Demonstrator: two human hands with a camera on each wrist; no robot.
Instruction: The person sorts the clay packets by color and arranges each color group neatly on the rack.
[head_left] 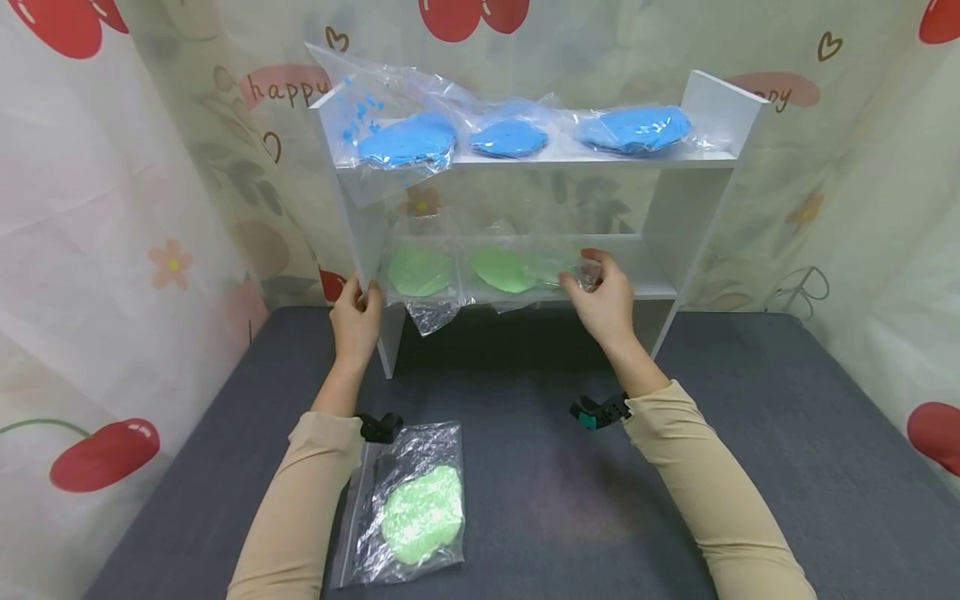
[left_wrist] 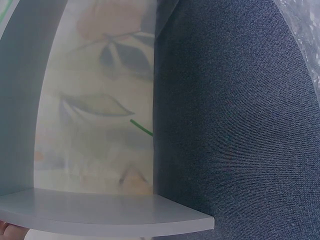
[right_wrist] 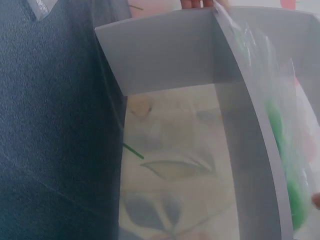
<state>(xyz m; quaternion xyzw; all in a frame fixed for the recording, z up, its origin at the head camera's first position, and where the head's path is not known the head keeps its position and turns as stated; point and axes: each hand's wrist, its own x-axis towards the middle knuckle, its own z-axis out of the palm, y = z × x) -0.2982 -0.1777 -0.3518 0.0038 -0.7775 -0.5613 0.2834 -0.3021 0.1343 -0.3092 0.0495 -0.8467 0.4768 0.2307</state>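
Note:
A white two-tier shelf unit (head_left: pixel 670 225) stands on the dark table. At its left side panel (left_wrist: pixel 107 217), my left hand (head_left: pixel 356 321) grips the front edge, with finger and thumb on either side. On the lower tier lie clear plastic bags holding flat, rounded pale green pieces: a left bag (head_left: pixel 420 271) and a right bag (head_left: pixel 501 270). My right hand (head_left: pixel 609 304) holds the crinkled right end of the green-filled bags between thumb and fingers. In the right wrist view, a green-filled bag (right_wrist: pixel 287 165) leans along the shelf board, with a fingertip (right_wrist: pixel 316 201) beside it.
Clear bags with blue pieces (head_left: pixel 408 140) line the upper tier; the left one hangs over its front edge. Another zip bag with a green piece (head_left: pixel 423 515) lies on the dark tabletop (head_left: pixel 540 500) near the left forearm. A patterned curtain (head_left: pixel 840 167) hangs behind.

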